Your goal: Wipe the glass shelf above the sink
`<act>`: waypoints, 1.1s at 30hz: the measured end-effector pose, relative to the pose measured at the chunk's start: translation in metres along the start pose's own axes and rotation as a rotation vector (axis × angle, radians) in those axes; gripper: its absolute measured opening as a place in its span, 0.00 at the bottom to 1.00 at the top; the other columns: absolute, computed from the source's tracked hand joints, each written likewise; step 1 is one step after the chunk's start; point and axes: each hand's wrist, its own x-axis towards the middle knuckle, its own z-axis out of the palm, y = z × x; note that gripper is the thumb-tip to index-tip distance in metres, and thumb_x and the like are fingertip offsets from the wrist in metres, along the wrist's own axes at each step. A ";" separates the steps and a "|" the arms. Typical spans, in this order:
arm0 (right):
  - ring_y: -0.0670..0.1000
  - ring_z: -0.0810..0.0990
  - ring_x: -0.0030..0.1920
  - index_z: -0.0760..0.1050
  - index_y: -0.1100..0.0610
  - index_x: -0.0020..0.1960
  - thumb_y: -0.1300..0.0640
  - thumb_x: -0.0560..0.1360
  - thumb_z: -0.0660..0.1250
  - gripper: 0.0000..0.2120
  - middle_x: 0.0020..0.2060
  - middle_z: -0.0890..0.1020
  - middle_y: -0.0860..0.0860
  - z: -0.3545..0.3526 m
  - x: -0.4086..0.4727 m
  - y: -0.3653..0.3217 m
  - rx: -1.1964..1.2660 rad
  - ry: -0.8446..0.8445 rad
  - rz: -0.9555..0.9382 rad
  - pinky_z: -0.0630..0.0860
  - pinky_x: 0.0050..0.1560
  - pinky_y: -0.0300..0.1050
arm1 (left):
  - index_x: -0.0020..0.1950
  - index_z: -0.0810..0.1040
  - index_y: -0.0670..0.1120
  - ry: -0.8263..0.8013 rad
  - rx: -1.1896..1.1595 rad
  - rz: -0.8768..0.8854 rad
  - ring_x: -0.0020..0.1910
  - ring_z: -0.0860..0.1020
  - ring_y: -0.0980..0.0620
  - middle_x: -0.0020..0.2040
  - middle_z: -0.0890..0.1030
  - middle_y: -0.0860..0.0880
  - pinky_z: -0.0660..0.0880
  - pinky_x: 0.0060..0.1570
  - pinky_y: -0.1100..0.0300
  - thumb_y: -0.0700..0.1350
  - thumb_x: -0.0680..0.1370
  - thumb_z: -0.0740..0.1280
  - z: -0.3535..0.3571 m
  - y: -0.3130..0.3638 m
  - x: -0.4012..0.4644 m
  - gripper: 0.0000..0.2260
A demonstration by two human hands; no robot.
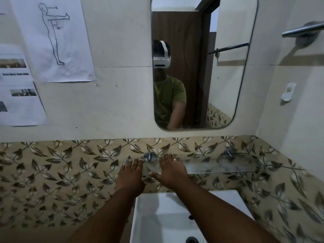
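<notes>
Glass shelf (222, 166) is fixed to the leaf-patterned tile band (57, 174) below the mirror (226, 67) and above the white sink (157, 216). It runs from left of centre toward the right corner, held by two metal brackets (150, 156).

Head view: both bare forearms reach up from the bottom edge to the shelf's left end. Left hand (130, 176) lies palm down, fingers extended and close together, fingertips resting on the shelf's left edge just beside the left bracket. Right hand (171, 174) is likewise flat, fingers spread slightly, thumb out toward the other hand, a ring on one finger. Its fingertips touch the glass right of the same bracket. Neither hand grips anything; whether a cloth lies under the palms cannot be told, as the glass there is transparent and dim. The shelf's right portion shows a cloudy, streaked surface.

Surroundings: printed sheets (52, 39) are stuck to the wall at left. A metal towel rail (303, 30) is mounted at upper right, with a small white wall fitting (288, 92) below it.
</notes>
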 end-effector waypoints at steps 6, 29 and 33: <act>0.60 0.66 0.75 0.65 0.56 0.77 0.20 0.71 0.43 0.51 0.75 0.70 0.58 0.005 -0.005 0.018 -0.061 0.039 -0.146 0.66 0.72 0.58 | 0.80 0.45 0.48 0.018 -0.002 0.015 0.80 0.47 0.44 0.81 0.50 0.47 0.50 0.77 0.46 0.57 0.73 0.66 0.002 -0.002 0.003 0.43; 0.59 0.56 0.81 0.56 0.55 0.82 0.19 0.61 0.25 0.62 0.81 0.58 0.58 -0.004 -0.009 0.039 -0.137 -0.043 -0.037 0.58 0.77 0.57 | 0.80 0.46 0.46 0.022 0.007 0.005 0.80 0.47 0.45 0.81 0.50 0.46 0.49 0.78 0.47 0.59 0.74 0.65 0.007 -0.002 0.001 0.42; 0.59 0.56 0.81 0.57 0.55 0.82 0.19 0.69 0.33 0.55 0.81 0.59 0.57 -0.002 -0.016 0.044 -0.126 -0.015 -0.111 0.59 0.77 0.57 | 0.80 0.45 0.47 0.017 0.006 0.009 0.80 0.47 0.45 0.81 0.50 0.46 0.50 0.78 0.46 0.58 0.74 0.65 0.005 -0.001 0.003 0.42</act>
